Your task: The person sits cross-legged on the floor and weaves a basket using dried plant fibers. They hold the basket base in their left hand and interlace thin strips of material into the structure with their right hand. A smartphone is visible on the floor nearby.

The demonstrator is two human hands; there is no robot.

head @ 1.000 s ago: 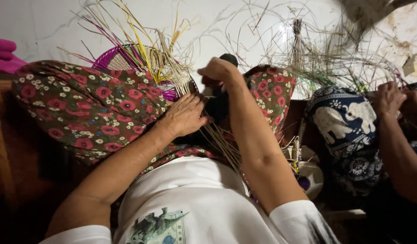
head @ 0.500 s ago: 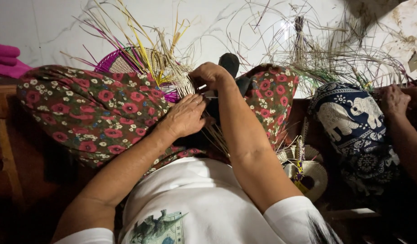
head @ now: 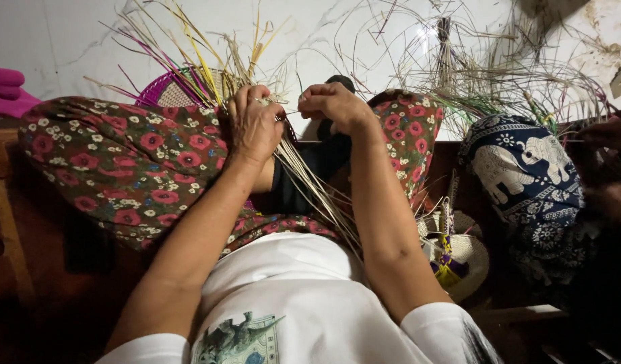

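The left hand (head: 255, 125) and right hand (head: 334, 104) pinch thin pale straw strands (head: 310, 185) above the raised knees, fingers closed on them. The strands look light, springy and easily kinked; best gripped close to the weave. The person sits low, in floral trousers (head: 122, 162), before a pale wall (head: 54, 40).

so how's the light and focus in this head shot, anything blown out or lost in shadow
Head view: the white wall glares, brightest behind the loose straw strands; the left hand and right hand are evenly lit and sharp; the lower corners sink into deep shadow, and edges bow from wide-angle distortion.
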